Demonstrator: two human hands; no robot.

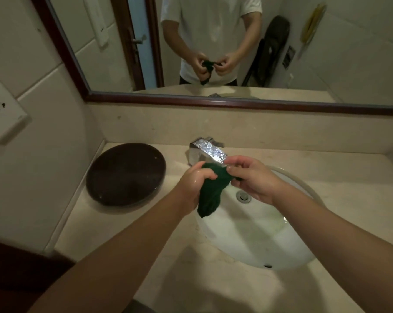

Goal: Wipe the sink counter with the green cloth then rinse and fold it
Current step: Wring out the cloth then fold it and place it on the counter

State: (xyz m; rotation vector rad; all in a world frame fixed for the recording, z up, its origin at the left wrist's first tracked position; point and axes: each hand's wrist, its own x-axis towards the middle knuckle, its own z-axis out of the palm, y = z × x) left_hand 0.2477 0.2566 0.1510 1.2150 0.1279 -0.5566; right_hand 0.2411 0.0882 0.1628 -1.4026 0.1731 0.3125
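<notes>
The dark green cloth (210,190) hangs bunched and wet over the left part of the white sink basin (254,238). My left hand (194,185) grips its upper left part, fingers curled round the fabric. My right hand (253,179) pinches the cloth's top right edge between thumb and fingers. Both hands are just in front of the chrome faucet (208,151). The beige sink counter (114,224) surrounds the basin.
A dark brown round lid or plate (125,173) lies on the counter to the left of the faucet. A framed mirror (213,41) fills the wall behind, reflecting me and the cloth. A white wall socket (3,118) is mounted at the left. The drain (243,196) is visible.
</notes>
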